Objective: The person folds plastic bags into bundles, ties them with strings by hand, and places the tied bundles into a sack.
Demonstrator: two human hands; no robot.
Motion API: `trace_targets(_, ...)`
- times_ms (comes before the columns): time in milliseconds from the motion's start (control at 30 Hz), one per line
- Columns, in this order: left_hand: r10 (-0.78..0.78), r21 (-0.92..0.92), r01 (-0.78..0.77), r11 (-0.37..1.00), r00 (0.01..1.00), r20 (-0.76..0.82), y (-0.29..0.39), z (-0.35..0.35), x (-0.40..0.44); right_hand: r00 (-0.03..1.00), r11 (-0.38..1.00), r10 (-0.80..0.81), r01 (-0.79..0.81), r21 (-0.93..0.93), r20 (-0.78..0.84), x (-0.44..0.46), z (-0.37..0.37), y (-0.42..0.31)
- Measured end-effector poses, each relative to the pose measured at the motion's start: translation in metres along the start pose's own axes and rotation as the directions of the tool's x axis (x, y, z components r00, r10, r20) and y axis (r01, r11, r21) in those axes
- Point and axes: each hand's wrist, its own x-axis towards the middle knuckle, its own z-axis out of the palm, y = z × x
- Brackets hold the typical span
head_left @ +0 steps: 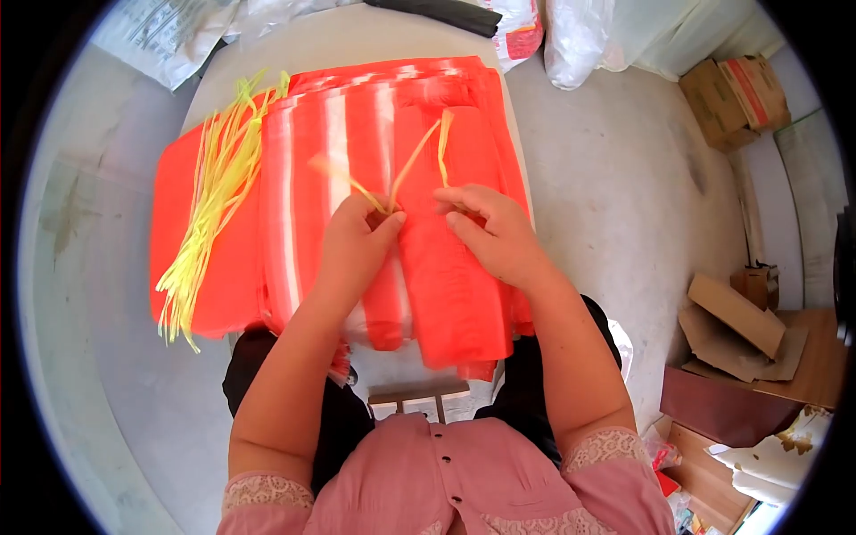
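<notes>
A folded bundle of red plastic bags lies lengthwise on top of a stack of red-and-white striped plastic bags. Over the bundle, my left hand pinches a yellow plastic strip between thumb and fingers, with a blurred loose end sticking out to the left. The strip loops up and comes down to the fingertips of my right hand, whose fingers are curled around its other end. The strip's path under the hands is hidden. A bunch of loose yellow strips rests on the red plastic at the left.
The stack lies on a light-coloured table before my knees. A black roll and white plastic bags are at the far side. Cardboard boxes stand far right, and an open carton sits on a brown cabinet.
</notes>
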Motion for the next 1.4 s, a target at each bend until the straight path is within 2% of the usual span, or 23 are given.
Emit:
trace_targets(67,-0.042,0.095,0.037,0.995,0.997,0.061,0.002,-0.004,-0.001,0.999,0.999,-0.030,0.029,-0.026,-0.013,0.002,0.002,0.002)
trace_targets(167,0.128,0.233,-0.141,0.962,0.989,0.069,0.007,-0.007,-0.012,0.999,0.993,-0.032,0.028,-0.117,-0.032,0.004,0.003,0.003)
trace_targets(267,0.316,0.501,-0.489,0.714,0.864,0.393,0.014,-0.015,-0.021,0.999,0.989,-0.023,0.017,-0.148,-0.035,0.005,0.002,0.003)
trace_targets(367,0.328,0.426,-0.593,0.683,0.770,0.547,0.020,-0.025,-0.037,0.997,0.996,-0.038,0.032,-0.086,-0.068,0.005,0.003,0.007)
trace_targets(467,0.400,0.348,-0.609,0.713,0.761,0.511,0.021,-0.029,-0.036,0.995,0.997,0.063,-0.059,0.046,-0.080,0.004,0.003,0.005)
trace_targets(567,0.341,0.207,-0.411,0.888,0.889,0.304,0.029,-0.029,-0.029,0.996,0.996,0.008,0.001,0.094,-0.093,0.005,0.003,0.009)
trace_targets(667,0.360,0.119,-0.376,0.919,0.923,0.138,0.031,-0.020,-0.023,0.993,0.981,-0.114,0.110,-0.157,-0.015,0.002,-0.001,-0.004)
trace_targets(767,0.549,0.214,-0.569,0.794,0.823,0.148,0.038,-0.007,-0.021,0.922,0.869,-0.377,0.385,-0.311,0.088,0.005,0.005,-0.005)
trace_targets(867,0.707,0.244,-0.734,0.634,0.678,0.203,0.043,-0.001,-0.020,0.911,0.856,-0.373,0.412,-0.312,0.177,0.007,0.006,0.002)
trace_targets(967,0.696,0.172,-0.699,0.694,0.713,0.085,0.049,0.006,-0.023,0.905,0.846,-0.400,0.426,-0.320,0.147,0.006,0.003,0.008)
trace_targets(1033,0.549,0.147,-0.549,0.823,0.835,0.040,0.056,0.007,-0.025,0.909,0.857,-0.397,0.415,-0.305,0.122,0.007,0.004,0.006)
trace_targets(1100,0.478,0.138,-0.482,0.866,0.876,0.057,0.054,0.007,-0.021,0.933,0.903,-0.341,0.359,-0.237,0.112,0.008,0.002,0.004)
trace_targets(1167,0.495,0.148,-0.511,0.847,0.859,0.132,0.042,0.006,-0.013,0.966,0.964,-0.227,0.242,-0.113,0.127,0.008,0.000,0.002)
trace_targets(1267,0.517,0.264,-0.530,0.806,0.847,0.121,0.039,0.005,-0.013,0.988,0.990,-0.142,0.143,-0.019,0.057,0.005,0.005,-0.003)
trace_targets(1367,0.470,0.295,-0.479,0.827,0.876,0.105,0.041,0.009,-0.013,0.999,0.999,-0.027,0.026,-0.046,-0.021,0.000,0.005,-0.011)
trace_targets(1400,0.468,0.313,-0.471,0.825,0.879,0.091,0.043,0.010,-0.013,0.996,0.985,-0.083,0.075,-0.153,-0.046,-0.003,0.005,-0.010)
